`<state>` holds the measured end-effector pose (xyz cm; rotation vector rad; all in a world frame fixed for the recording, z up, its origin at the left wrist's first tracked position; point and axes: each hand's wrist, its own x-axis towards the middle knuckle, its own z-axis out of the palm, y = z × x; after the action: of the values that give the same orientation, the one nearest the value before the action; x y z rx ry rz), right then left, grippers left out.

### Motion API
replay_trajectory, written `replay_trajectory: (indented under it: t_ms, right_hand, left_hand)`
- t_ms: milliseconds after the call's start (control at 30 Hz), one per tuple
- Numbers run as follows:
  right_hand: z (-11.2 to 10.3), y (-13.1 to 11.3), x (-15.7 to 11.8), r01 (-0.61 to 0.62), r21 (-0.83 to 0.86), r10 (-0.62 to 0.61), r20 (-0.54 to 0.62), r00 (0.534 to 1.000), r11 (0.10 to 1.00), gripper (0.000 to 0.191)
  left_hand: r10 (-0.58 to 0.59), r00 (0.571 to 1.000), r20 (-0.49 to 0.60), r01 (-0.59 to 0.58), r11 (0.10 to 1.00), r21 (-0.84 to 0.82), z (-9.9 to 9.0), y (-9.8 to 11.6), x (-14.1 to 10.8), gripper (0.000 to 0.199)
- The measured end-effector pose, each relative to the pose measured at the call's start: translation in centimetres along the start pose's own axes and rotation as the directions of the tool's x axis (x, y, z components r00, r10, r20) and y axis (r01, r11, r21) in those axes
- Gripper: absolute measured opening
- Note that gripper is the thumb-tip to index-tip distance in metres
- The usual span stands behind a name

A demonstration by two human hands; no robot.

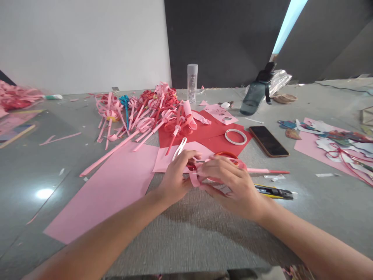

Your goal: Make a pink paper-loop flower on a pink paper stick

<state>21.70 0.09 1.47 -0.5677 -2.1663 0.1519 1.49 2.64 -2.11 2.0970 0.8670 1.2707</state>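
Between my two hands is a paper flower (193, 179) of pink strips with a darker red middle. My left hand (180, 175) pinches its left side. Curled over its right side, my right hand (225, 181) grips the strips, and the fingers partly hide them. A pink paper stem with a red tip (268, 171) sticks out to the right from behind my right hand; whether it joins the flower I cannot tell. A yellow and black box cutter (275, 192) lies right of that hand. White-handled scissors (179, 148) seem to lie just beyond my left hand, mostly covered.
Pink paper (107, 186) lies at left, red paper (204, 132) behind my hands. Finished-looking paper flowers (145, 112) pile up at the back. A tape ring (235, 137), a phone (268, 141), a water bottle (253, 99) and a clear cylinder (192, 83) stand or lie beyond.
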Motion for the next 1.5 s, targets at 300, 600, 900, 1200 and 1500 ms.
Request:
replay_trajectory:
  t_ms: [300, 600, 900, 1200, 1500]
  right_hand:
    - [-0.6, -1.2, 0.2, 0.037, 0.172, -0.060, 0.130, 0.990, 0.984, 0.026]
    - [-1.1, -2.7, 0.4, 0.280, 0.048, -0.283, 0.061, 0.957, 0.959, 0.024]
    - [-1.6, 1.9, 0.5, -0.195, -0.150, 0.175, -0.135, 0.975, 0.969, 0.027]
    - [-1.4, 1.6, 0.3, -0.188, -0.096, 0.190, 0.016, 0.982, 0.978, 0.041]
    - [-0.7, 1.4, 0.4, -0.202, -0.124, 0.213, 0.085, 0.973, 0.972, 0.049]
  left_hand:
    - [-0.174, 0.984, 0.025, 0.175, 0.982, -0.063, -0.1, 0.5, 0.3, 0.019]
    - [-0.162, 0.987, -0.002, 0.162, 0.984, -0.073, 0.0, 0.3, 0.7, 0.020]
    - [0.135, 0.991, 0.014, -0.135, 0.983, 0.125, 0.4, 1.2, 0.7, 0.010]
    - [0.244, 0.969, -0.049, -0.233, 0.959, 0.160, 0.3, 0.9, 0.7, 0.010]
    - [0.062, 0.995, -0.076, -0.055, 0.994, 0.095, 0.5, 1.0, 0.5, 0.015]
